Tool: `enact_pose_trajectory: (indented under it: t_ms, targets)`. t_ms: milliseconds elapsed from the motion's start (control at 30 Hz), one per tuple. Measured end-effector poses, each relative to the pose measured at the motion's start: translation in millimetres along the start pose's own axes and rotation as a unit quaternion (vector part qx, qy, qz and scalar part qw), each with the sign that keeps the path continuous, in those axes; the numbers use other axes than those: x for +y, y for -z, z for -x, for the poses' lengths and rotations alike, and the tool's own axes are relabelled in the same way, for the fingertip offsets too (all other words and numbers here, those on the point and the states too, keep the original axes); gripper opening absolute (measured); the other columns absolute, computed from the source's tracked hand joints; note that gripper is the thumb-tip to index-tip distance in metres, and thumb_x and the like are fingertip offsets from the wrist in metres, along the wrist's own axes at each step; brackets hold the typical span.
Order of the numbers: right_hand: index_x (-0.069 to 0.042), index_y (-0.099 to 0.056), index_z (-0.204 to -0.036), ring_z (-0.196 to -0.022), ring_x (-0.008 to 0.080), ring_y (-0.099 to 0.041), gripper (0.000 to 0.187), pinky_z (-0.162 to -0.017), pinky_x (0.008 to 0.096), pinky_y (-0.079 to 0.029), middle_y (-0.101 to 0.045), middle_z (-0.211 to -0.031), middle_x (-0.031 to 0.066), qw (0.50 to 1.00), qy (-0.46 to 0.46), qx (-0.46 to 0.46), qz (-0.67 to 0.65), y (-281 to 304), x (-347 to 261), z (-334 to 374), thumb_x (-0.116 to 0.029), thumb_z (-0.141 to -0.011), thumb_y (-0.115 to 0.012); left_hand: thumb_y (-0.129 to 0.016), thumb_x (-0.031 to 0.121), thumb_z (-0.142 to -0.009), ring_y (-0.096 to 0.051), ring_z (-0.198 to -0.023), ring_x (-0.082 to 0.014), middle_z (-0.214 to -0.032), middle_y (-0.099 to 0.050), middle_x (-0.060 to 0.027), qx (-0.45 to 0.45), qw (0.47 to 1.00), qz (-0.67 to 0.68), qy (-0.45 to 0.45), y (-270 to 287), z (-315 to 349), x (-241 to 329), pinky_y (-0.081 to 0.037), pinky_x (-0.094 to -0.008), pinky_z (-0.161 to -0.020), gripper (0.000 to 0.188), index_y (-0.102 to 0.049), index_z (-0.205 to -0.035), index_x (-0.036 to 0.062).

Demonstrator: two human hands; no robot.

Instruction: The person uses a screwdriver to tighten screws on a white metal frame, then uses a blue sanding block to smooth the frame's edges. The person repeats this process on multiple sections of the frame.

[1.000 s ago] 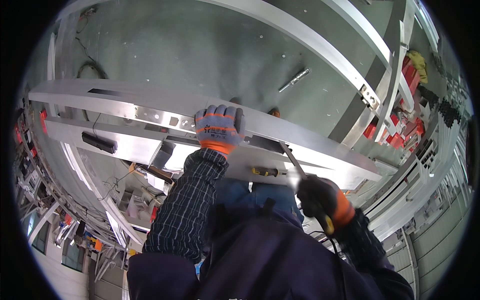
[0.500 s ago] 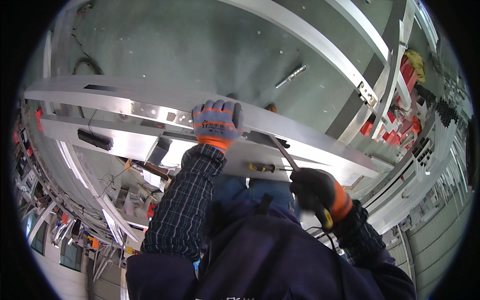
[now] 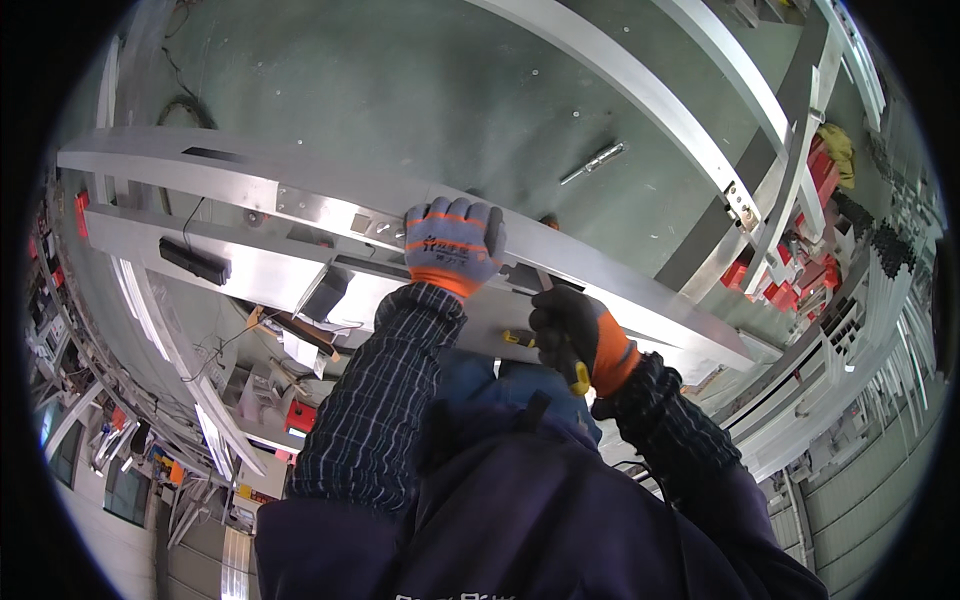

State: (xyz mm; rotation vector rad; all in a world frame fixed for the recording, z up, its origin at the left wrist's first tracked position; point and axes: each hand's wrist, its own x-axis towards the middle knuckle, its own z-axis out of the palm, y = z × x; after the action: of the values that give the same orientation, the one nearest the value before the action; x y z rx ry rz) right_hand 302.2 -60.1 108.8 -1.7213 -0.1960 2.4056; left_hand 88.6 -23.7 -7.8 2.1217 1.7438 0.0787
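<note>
Beside a half-hidden yellow-and-black handle (image 3: 519, 338), the right hand (image 3: 577, 332) grips a yellow-ended tool (image 3: 580, 380), the left hand (image 3: 452, 242) a metal beam (image 3: 340, 180).

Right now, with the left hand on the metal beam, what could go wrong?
The flat-bladed tool in the right hand might slip at the slot in the metal beam and catch the left hand, curled over it close by.

The yellow-and-black screwdriver, partly hidden behind the right hand, could be knocked if that hand swings.
</note>
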Motion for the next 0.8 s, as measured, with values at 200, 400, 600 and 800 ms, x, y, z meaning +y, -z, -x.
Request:
enact_pose_trajectory:
  t_ms: [200, 400, 600, 800]
  targets:
    - [-0.007, -0.06, -0.099, -0.055, 0.0129, -0.05, 0.024, -0.051, 0.0293, -0.041, -0.055, -0.074, 0.0002, 0.973, -0.163, -0.012, -0.161, 9, -10, 42, -0.03, -0.107, -0.056, -0.068, 0.036, -0.084, -0.064, -0.08, -0.0249, -0.078, -0.067, -0.0027, 0.007, 1.0, 0.006, 0.003, 0, 9, 1, -0.044, -0.0447, -0.077, 0.021, -0.068, -0.081, 0.0146]
    - [-0.006, -0.063, -0.107, -0.061, 0.0119, -0.056, 0.022, -0.057, 0.0284, -0.048, -0.062, -0.085, 0.0035, 1.0, -0.016, -0.018, -0.002, -5, 3, 9, -0.027, -0.106, -0.058, -0.069, 0.036, -0.084, -0.064, -0.082, -0.0242, -0.08, -0.067, -0.0024, 0.008, 1.0, 0.008, -0.006, -5, 2, -4, -0.044, -0.0443, -0.077, 0.021, -0.069, -0.084, 0.0147]
    - [0.001, -0.062, -0.12, -0.077, 0.0137, -0.065, 0.021, -0.066, 0.0288, -0.054, -0.067, -0.098, 0.0078, 0.986, -0.132, -0.069, -0.079, 7, -20, 35, -0.015, -0.107, -0.056, -0.068, 0.034, -0.086, -0.064, -0.082, -0.025, -0.08, -0.067, -0.0025, 0.023, 1.0, 0.011, 0.0, -5, 11, -3, -0.044, -0.0447, -0.077, 0.02, -0.069, -0.082, 0.0146]
    - [0.003, -0.063, -0.119, -0.071, 0.0187, -0.067, 0.026, -0.063, 0.0309, -0.056, -0.069, -0.09, 0.0107, 0.987, -0.078, 0.002, -0.141, 23, 13, 27, -0.018, -0.109, -0.052, -0.068, 0.035, -0.087, -0.065, -0.082, -0.0255, -0.081, -0.068, -0.0027, 0.004, 1.0, 0.006, 0.001, 0, 0, 1, -0.045, -0.0448, -0.079, 0.021, -0.071, -0.084, 0.0139]
